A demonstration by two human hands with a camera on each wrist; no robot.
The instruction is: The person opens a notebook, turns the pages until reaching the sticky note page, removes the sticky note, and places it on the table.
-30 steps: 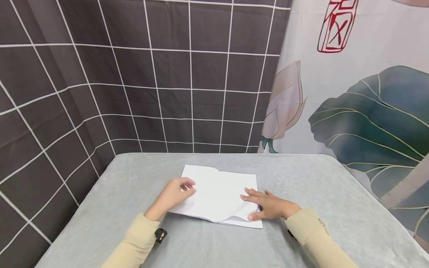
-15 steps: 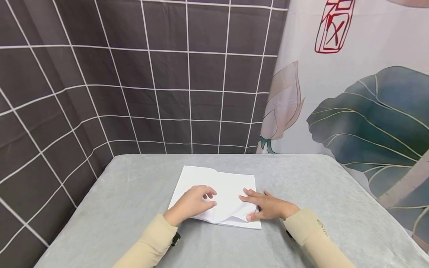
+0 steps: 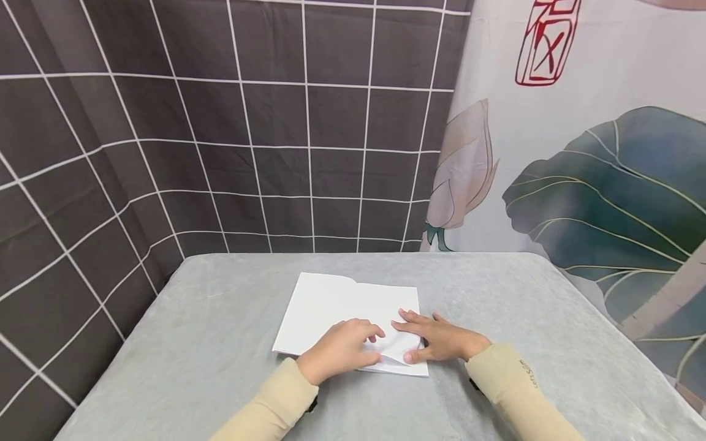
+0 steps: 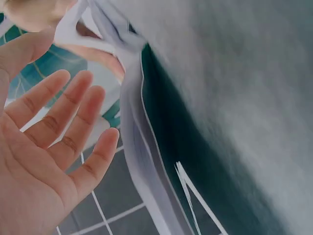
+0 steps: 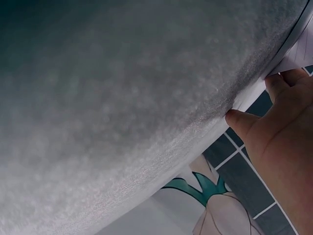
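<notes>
An open notebook point(image 3: 322, 300) with white pages lies on the grey-covered table. My left hand point(image 3: 344, 349) is over the notebook's lower middle, its fingers loosely bent with nothing between them; the left wrist view shows the palm point(image 4: 44, 156) with the fingers apart. On the right page rests my right hand point(image 3: 444, 338), fingers spread and thumb near the lower corner. A lifted, curling page point(image 3: 394, 350) bulges between the two hands. In the right wrist view, the right hand's fingertips point(image 5: 276, 85) are at the paper's edge.
The grey cloth point(image 3: 220, 324) covers the table all round the notebook. Behind it hangs a dark curtain point(image 3: 276, 171) with a white grid. A pale curtain point(image 3: 496, 184) with lotus pictures hangs at the right.
My left hand has moved right, from the left page across to the curled page near my right hand. The right hand has kept its place on the right page.
</notes>
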